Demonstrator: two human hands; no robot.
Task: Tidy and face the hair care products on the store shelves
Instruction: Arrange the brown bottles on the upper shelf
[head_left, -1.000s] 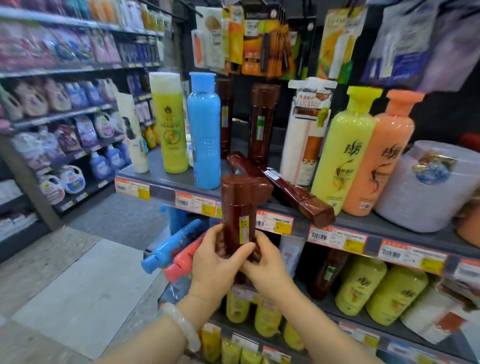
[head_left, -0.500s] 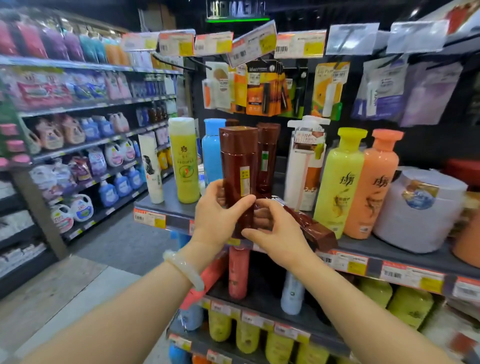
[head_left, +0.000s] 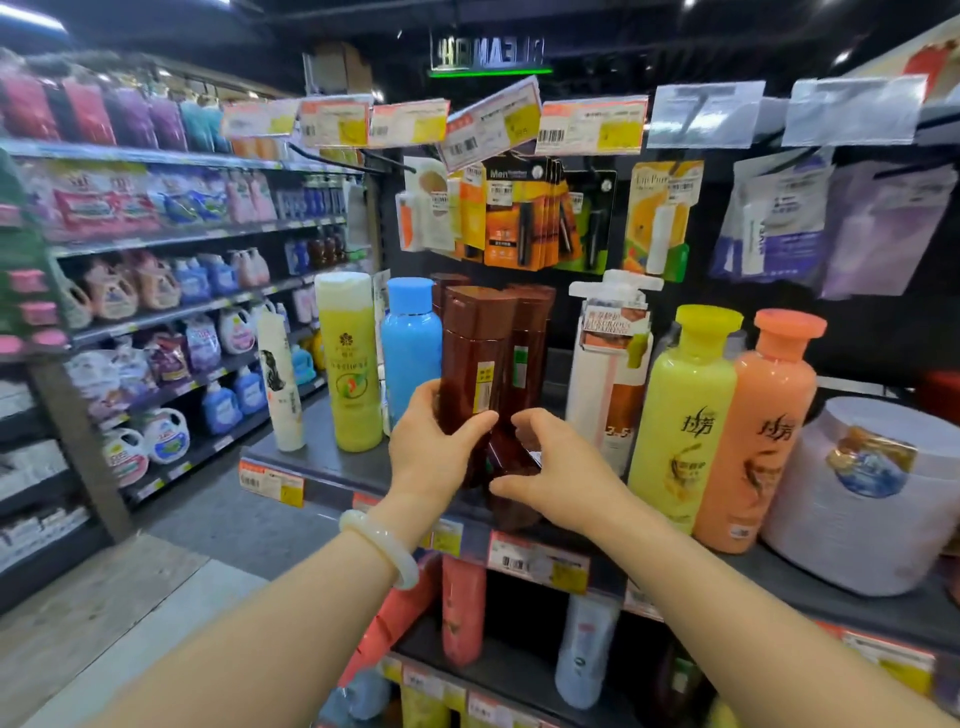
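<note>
A tall brown bottle (head_left: 475, 364) is held upright in the middle of the frame, just above the grey shelf (head_left: 322, 462). It is gripped low on its body by the left hand (head_left: 434, 447), with the thumb curled across the front and the fingers wrapped round the far side. Whether its base touches the shelf cannot be told, because the hand is in the way.

The right hand (head_left: 558, 467) is seen just right of it. Its fingers are bent, and they seem to be closed on the end of a fallen brown bottle (head_left: 511, 460) that lies low on the shelf. How tight that hold is cannot be told.

More brown bottles (head_left: 530, 343) are stood behind. A blue bottle (head_left: 410, 358) is placed to the left, and a yellow bottle (head_left: 685, 415) to the right.

The brown bottle is probably hard plastic, smooth and a bit slippery. If full, it is likely to be heavy. Because it is tall and thin, it can probably be knocked over easily. It is best held round the middle or lower part, not by the cap, and turned until the label faces out.
</note>
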